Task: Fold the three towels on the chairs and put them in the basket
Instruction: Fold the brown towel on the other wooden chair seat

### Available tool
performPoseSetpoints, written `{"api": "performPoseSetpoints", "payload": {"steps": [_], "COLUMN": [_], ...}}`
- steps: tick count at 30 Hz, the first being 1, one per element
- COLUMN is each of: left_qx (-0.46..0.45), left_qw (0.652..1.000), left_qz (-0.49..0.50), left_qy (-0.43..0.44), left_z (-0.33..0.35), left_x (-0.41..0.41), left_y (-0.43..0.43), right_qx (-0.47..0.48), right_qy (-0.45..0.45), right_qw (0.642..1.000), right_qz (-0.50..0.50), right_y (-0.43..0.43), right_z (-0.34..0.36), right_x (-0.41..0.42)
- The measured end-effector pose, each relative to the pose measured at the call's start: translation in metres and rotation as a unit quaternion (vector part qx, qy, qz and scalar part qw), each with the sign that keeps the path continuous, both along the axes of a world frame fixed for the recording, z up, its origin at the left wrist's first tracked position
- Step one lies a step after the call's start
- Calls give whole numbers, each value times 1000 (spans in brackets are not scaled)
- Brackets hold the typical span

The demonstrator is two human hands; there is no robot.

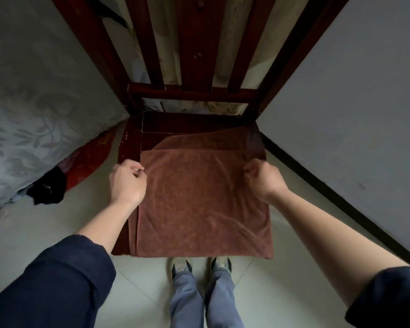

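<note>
A brown towel (199, 200) lies flat on the seat of a dark red wooden chair (130, 138), folded over so that an upper layer covers most of a lower one showing at the back. My left hand (127, 183) pinches the upper layer's far left corner. My right hand (263, 181) pinches its far right corner. The towel's near edge hangs slightly over the seat's front. No basket and no other towels are in view.
The chair's slatted back (192, 43) rises ahead. A bed with a pale patterned cover (33, 114) stands at the left, red and black cloth (50, 185) below it. A white wall with dark skirting (341, 114) runs along the right. My feet (199, 266) stand on pale tiles.
</note>
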State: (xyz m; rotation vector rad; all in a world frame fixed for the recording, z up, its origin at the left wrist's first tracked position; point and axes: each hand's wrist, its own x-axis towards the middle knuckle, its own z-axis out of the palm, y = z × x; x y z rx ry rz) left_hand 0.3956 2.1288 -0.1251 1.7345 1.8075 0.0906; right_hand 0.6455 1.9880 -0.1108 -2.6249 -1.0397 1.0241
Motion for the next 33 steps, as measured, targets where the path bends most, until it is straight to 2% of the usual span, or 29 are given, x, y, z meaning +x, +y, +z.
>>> {"api": "performPoseSetpoints", "payload": {"steps": [4, 7, 9, 13, 16, 20, 22, 24, 27, 30, 33], "left_qx": [59, 16, -18, -72, -84, -137, -136, -126, -122, -84, -62], "left_qw": [997, 993, 992, 992, 992, 983, 980, 984, 980, 988, 991], "left_qz": [55, 111, 111, 11, -59, -104, -128, -97, 14, 50, 82], "left_qy": [-16, -38, -54, -104, -75, -64, -64, -86, -154, -122, -91], "left_z": [-14, -26, -33, -38, -42, -38, -35, -33, -28, -24, -26], "left_x": [10, 14, 16, 14, 8, 15, 17, 16, 8, -3, -5], "left_y": [31, 43, 46, 35, 25, 21, 23, 30, 49, 67, 79], "right_qx": [55, 91, 94, 83, 75, 58, 44, 31, 30, 46, 60], "right_qy": [-14, -14, -22, -13, -2, 14, 21, 29, 83, 128, 101], "right_qw": [998, 996, 995, 996, 997, 998, 999, 999, 993, 975, 973], "right_qz": [7, -12, -22, -19, -21, -27, -22, -26, -81, -173, -197], "right_y": [34, 57, 67, 72, 74, 79, 80, 81, 85, 87, 89], "right_z": [-21, -32, -36, -42, -41, -40, -42, -42, -43, -44, -45], "right_x": [9, 12, 14, 18, 20, 25, 27, 31, 37, 43, 46]}}
